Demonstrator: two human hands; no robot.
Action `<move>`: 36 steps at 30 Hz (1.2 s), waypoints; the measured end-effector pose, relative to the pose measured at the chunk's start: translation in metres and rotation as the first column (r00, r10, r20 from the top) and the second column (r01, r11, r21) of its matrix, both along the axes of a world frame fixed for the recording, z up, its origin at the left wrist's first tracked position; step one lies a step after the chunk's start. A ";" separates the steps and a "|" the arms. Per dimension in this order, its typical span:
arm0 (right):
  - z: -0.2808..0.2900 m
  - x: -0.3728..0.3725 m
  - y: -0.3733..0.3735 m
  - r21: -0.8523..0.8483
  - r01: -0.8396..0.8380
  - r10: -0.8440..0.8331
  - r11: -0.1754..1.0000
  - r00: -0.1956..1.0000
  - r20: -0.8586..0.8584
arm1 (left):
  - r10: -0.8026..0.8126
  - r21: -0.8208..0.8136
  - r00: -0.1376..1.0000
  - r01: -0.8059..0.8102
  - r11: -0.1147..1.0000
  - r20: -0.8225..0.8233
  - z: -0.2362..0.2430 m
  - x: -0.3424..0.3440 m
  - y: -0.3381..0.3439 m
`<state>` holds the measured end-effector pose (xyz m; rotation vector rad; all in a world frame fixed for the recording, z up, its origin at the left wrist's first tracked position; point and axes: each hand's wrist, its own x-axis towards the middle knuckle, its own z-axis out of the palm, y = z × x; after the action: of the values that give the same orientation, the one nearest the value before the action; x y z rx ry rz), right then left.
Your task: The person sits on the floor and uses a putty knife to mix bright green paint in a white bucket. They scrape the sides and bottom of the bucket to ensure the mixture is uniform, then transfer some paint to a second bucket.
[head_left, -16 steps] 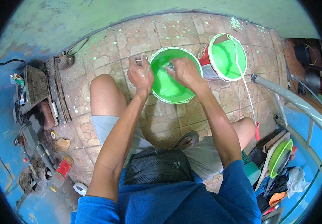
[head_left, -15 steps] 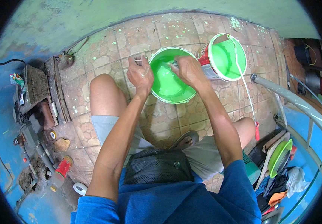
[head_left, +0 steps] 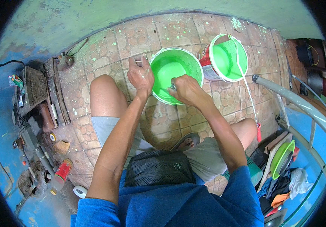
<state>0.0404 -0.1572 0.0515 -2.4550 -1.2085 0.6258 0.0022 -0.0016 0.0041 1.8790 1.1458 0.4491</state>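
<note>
A bucket of bright green paint stands on the tiled floor between my hands. My left hand is at its left rim, fingers curled round something thin and pale that I cannot make out. My right hand is closed on a small greyish tool inside the lower right of the bucket, its tip partly hidden. Just to the right, a second bucket, white and red with green paint inside, has a white roller handle across it, ending in a red grip.
A grey metal tube frame runs along the right, above boards, green basins and cloths. At left are old boards, pipes, a red-labelled plastic jar and a cable. My bent legs flank the paint bucket.
My right hand has moved down and toward me inside the bucket, from its upper middle to near the lower rim. My left hand has stayed nearly in place at the rim.
</note>
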 end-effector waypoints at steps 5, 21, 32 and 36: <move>-0.007 0.019 0.016 0.110 0.102 -0.112 0.989 0.990 0.088 | -0.004 0.037 1.000 0.004 0.999 0.003 0.001 0.000 0.000; -0.007 0.026 0.003 0.117 0.164 -0.174 0.980 0.981 0.083 | -0.006 0.050 1.000 0.007 0.999 -0.017 0.004 0.000 -0.001; -0.011 0.021 -0.001 0.120 0.170 -0.174 0.978 0.984 0.026 | -0.008 0.029 1.000 0.008 1.000 -0.010 0.002 0.001 -0.001; -0.009 0.028 0.003 0.135 0.245 -0.265 0.960 0.953 0.150 | -0.020 0.107 1.000 0.020 0.994 -0.005 -0.005 -0.002 0.002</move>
<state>0.0684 -0.1547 0.0424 -2.5468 -0.9299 0.2751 0.0004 0.0008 -0.0004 1.9822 1.1239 0.5047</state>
